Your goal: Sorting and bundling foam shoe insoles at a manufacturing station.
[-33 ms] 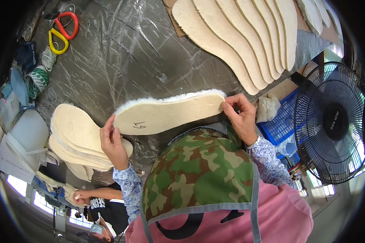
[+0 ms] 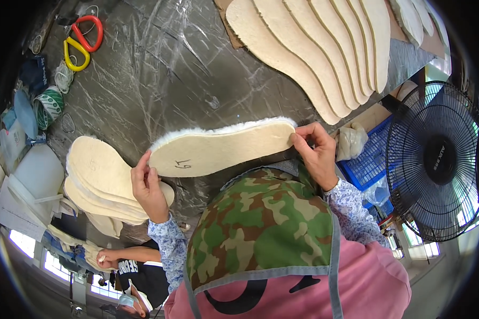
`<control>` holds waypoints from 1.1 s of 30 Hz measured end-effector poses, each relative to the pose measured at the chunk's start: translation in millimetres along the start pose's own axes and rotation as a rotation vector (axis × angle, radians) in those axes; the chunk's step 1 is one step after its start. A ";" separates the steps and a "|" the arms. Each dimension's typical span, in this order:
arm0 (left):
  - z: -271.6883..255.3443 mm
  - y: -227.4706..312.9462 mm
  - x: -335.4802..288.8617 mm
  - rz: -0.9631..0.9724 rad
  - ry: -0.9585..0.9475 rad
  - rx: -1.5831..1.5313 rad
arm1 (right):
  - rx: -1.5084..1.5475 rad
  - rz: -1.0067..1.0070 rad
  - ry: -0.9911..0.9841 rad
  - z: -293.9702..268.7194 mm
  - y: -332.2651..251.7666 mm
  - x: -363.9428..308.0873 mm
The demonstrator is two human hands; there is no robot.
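Note:
I hold a cream felt insole (image 2: 223, 149) with a white fleecy edge flat above the table, its smooth side facing up with a handwritten mark on it. My left hand (image 2: 148, 186) pinches its heel end at the left. My right hand (image 2: 316, 151) pinches its toe end at the right. Just left of my left hand lies a stack of similar insoles (image 2: 98, 178). A fanned row of long cream insoles (image 2: 314, 53) lies at the far right of the table. I wear a camouflage apron (image 2: 261, 228) over a pink top.
The table (image 2: 170, 80) is covered with a wrinkled grey plastic sheet. Red and yellow handled scissors (image 2: 82, 40) and tape rolls (image 2: 48, 103) lie far left. A black fan (image 2: 436, 159) and a blue crate (image 2: 370, 159) stand right. Another person (image 2: 127, 266) works at the lower left.

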State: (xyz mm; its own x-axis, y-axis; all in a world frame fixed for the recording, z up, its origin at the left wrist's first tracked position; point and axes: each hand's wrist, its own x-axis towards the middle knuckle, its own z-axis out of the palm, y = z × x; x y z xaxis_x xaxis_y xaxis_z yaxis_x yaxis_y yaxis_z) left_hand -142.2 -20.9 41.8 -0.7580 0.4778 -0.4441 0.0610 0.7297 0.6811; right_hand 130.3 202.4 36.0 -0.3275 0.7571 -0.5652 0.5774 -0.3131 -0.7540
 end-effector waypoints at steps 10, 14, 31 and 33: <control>3.9 6.2 -0.8 -0.045 0.028 -0.037 | 0.030 0.047 -0.004 2.1 2.9 2.7; 4.1 4.4 -0.2 -0.040 0.026 -0.038 | 0.029 0.061 -0.016 1.6 2.9 4.1; 5.7 -2.1 -1.6 -0.033 0.020 -0.091 | 0.090 0.185 -0.033 1.9 -9.3 15.2; 4.8 -0.2 -2.3 -0.036 0.033 -0.075 | -0.044 0.112 -0.025 0.8 -14.8 16.9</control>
State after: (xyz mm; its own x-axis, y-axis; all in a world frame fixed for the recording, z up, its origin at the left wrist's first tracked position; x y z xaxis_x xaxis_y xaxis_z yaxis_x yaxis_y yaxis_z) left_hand -137.3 -19.9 39.9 -0.7796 0.4347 -0.4508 -0.0147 0.7069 0.7071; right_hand 115.6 219.4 37.4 -0.2771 0.7045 -0.6534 0.6437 -0.3688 -0.6706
